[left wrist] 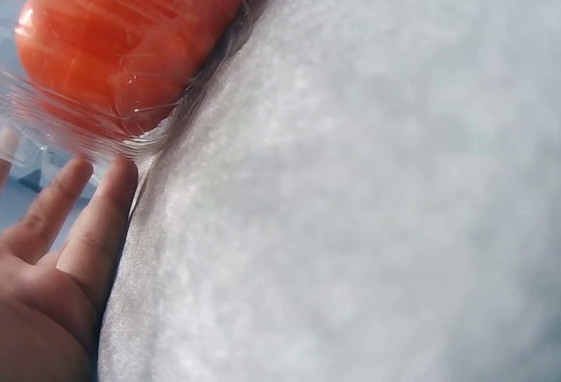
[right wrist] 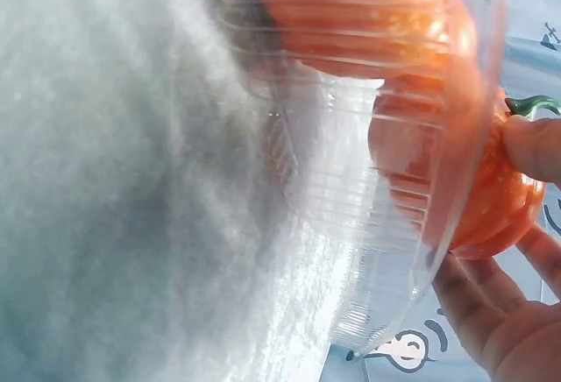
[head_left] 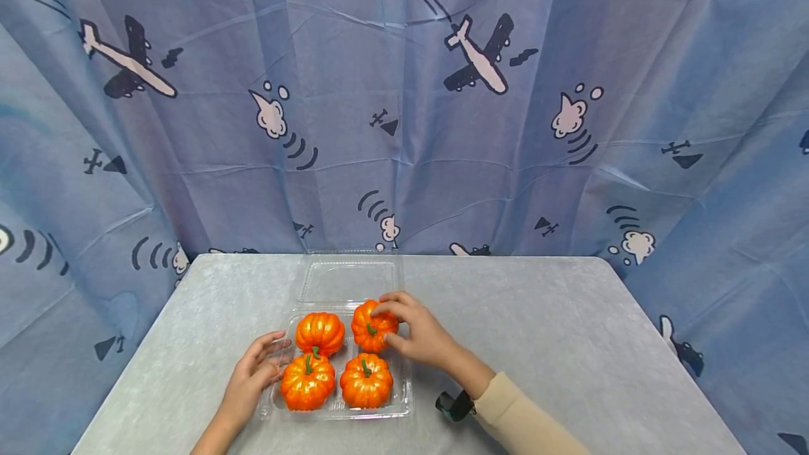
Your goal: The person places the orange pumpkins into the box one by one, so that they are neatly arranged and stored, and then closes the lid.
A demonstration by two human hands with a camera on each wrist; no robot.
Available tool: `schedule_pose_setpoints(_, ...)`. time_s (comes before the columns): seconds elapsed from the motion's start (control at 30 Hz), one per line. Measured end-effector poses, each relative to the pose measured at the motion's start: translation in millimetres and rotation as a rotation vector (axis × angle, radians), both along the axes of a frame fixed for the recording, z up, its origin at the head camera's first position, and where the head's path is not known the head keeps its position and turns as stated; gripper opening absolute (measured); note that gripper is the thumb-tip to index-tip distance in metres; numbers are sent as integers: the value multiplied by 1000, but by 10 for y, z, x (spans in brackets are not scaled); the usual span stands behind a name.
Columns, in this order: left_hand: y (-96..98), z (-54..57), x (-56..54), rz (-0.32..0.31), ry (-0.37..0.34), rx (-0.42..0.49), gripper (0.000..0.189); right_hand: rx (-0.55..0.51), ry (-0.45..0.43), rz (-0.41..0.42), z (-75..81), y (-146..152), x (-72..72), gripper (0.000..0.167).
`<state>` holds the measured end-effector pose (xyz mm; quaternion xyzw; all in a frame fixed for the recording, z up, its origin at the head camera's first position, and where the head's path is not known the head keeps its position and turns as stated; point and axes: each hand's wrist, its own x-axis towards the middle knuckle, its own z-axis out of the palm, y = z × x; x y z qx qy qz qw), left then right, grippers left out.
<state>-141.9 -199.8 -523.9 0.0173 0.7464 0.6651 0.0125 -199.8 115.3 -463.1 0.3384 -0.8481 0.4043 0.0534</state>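
Observation:
A clear plastic container (head_left: 379,414) holds several small orange pumpkins with green stems, its hinged lid (head_left: 350,283) laid open behind it. My right hand (head_left: 425,334) grips the back right pumpkin (head_left: 363,320), thumb near the stem; in the right wrist view that pumpkin (right wrist: 500,211) shows above the container's ribbed wall. At the left side, my left hand (head_left: 248,374) touches the container wall with fairly straight fingers (left wrist: 101,220). The front left pumpkin (head_left: 307,386) and back left pumpkin (head_left: 319,332) sit close together; the front right pumpkin (head_left: 366,385) stands beside them.
The container rests on a pale grey tabletop (head_left: 537,343), left of its middle. Behind the table hangs a blue curtain (head_left: 354,104) printed with airplanes. A dark wrist device (head_left: 454,406) sits at the right sleeve cuff.

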Motion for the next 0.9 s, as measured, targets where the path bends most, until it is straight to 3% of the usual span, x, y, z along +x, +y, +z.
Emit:
schedule_pose_setpoints(0.37, 6, 8, -2, 11, -28, -1, 51, 86, 113, 2, -16, -34, 10, 38)
schedule_pose_setpoints(0.67, -9, -19, -1, -13, 31, 5, 52, 139, 144, 2, -17, -35, 4, 38)
schedule_pose_setpoints(0.9, -9, -17, 3, -15, 34, -1, 51, 163, 177, 6, -16, -34, 5, 38)
